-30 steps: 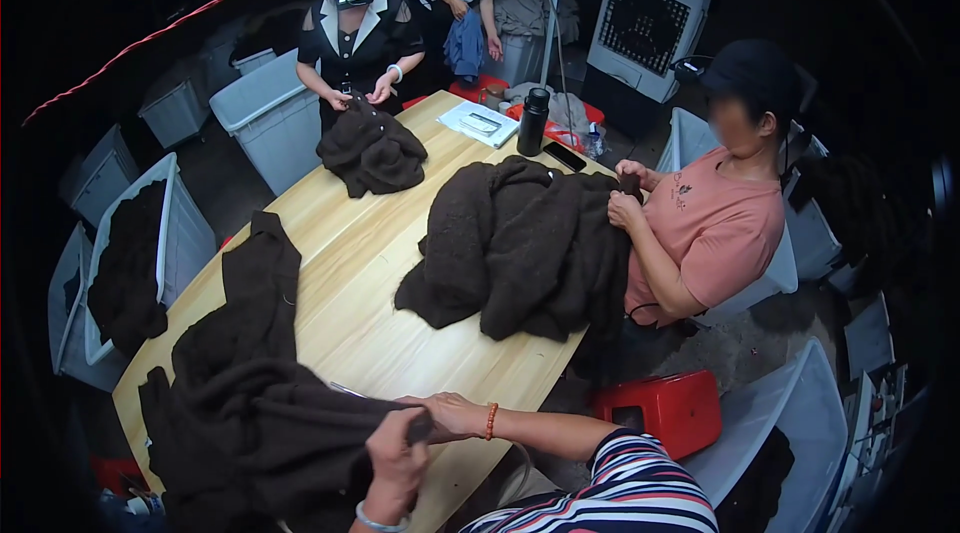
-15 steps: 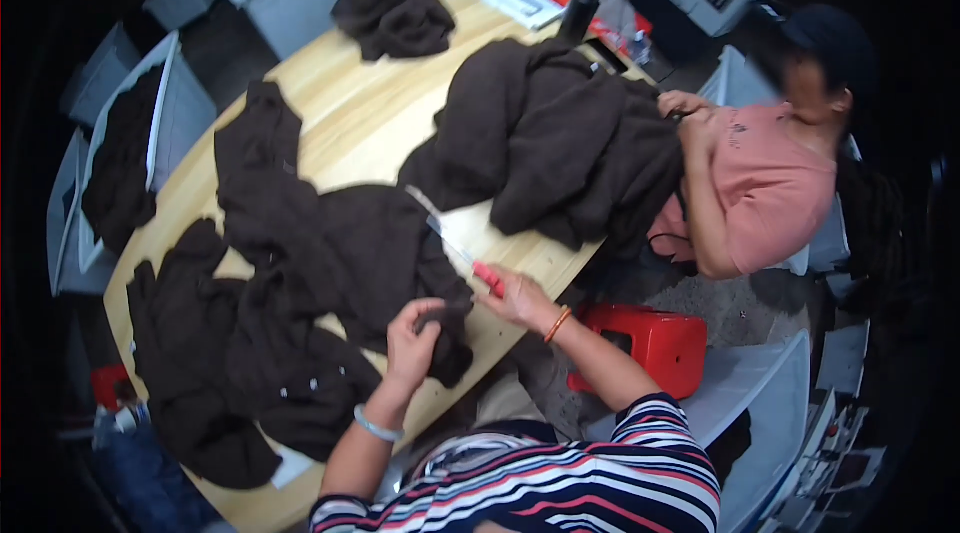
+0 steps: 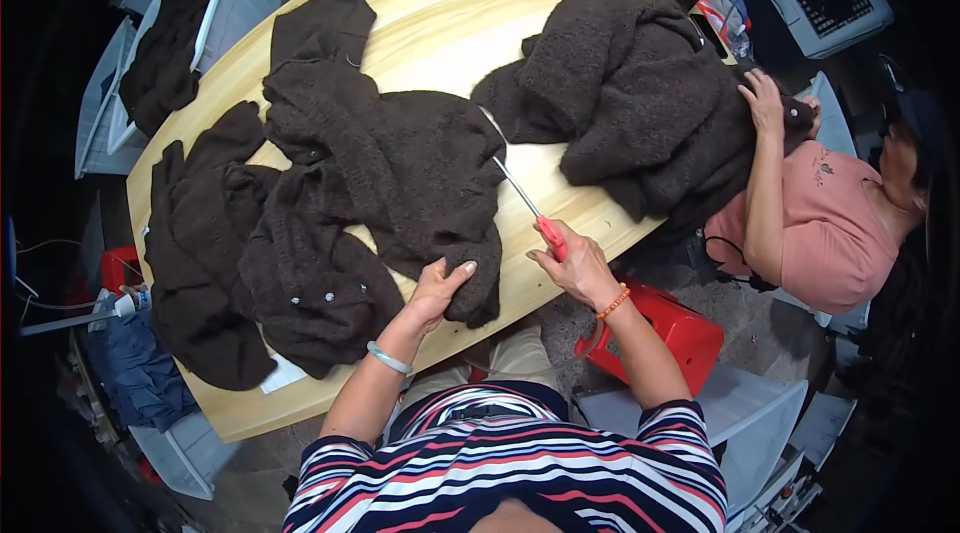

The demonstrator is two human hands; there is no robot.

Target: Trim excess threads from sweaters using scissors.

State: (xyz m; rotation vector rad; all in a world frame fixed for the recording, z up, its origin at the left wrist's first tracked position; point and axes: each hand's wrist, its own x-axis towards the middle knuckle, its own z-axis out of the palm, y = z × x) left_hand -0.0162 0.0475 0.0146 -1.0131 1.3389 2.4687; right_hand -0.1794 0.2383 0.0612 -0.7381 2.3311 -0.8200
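Observation:
My right hand (image 3: 578, 268) is closed around the red handle of a hand tool (image 3: 549, 233) with a thin metal shaft. Its exact kind does not show. The shaft points up and left, its tip at the right edge of a dark brown knit garment (image 3: 420, 158) spread on the table. At that garment's near edge is my left hand (image 3: 432, 295), thumb apart from the fingers and touching the knit. Some of its fingertips are hidden. Left of it lies another dark brown garment (image 3: 215, 263), with several small shiny buttons on the part nearest me.
A pale wooden table (image 3: 420, 8) curves around the work. More brown knitwear (image 3: 650, 98) is heaped at the right, where a co-worker in a pink top (image 3: 800, 213) handles its end. A red stool (image 3: 680, 333) stands by my right arm. Grey bins (image 3: 215, 8) line the left.
My view has shifted, so the table appears higher and further right. My left hand has come down onto the garment's near edge, its thumb spreading. The tool stays in my right hand.

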